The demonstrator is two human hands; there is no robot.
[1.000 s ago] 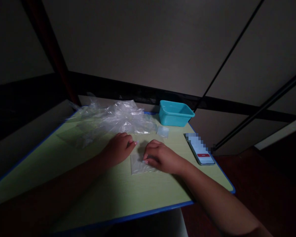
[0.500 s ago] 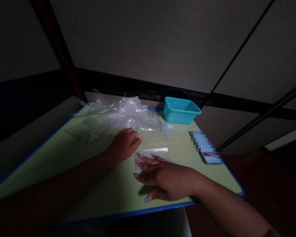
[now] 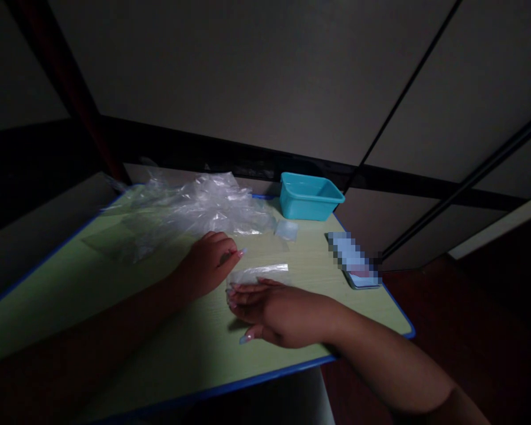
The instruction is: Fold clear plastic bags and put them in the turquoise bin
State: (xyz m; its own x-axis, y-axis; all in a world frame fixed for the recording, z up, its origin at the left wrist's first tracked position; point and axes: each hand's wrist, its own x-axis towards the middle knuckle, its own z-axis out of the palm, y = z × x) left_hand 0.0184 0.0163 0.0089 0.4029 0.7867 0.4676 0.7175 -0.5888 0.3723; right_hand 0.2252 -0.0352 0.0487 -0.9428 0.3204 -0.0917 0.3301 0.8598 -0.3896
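Observation:
A small clear plastic bag [image 3: 278,270] lies flat on the light green table [image 3: 181,354], its far edge shining. My right hand [image 3: 287,313] rests palm down over its near part, fingers outstretched towards the bag's left edge and thumb apart. Just beyond the bag's left corner is my left hand [image 3: 210,262], curled closed with the thumb pointing right. Whatever its fingers may hold is hidden. Behind it spreads a loose heap of clear plastic bags [image 3: 216,203]. A small pale folded packet [image 3: 287,229] sits to the right of the heap.
At the back right stands a turquoise plastic basket [image 3: 310,206]. A phone [image 3: 354,262], its screen blurred out, lies along the right edge. The table has a blue rim [image 3: 248,383], and panelled walls [image 3: 248,77] stand close behind it.
My right hand's fingers have drawn closer together and slid slightly over the bag towards its left edge. My left hand stays curled. The whole view has shifted a little.

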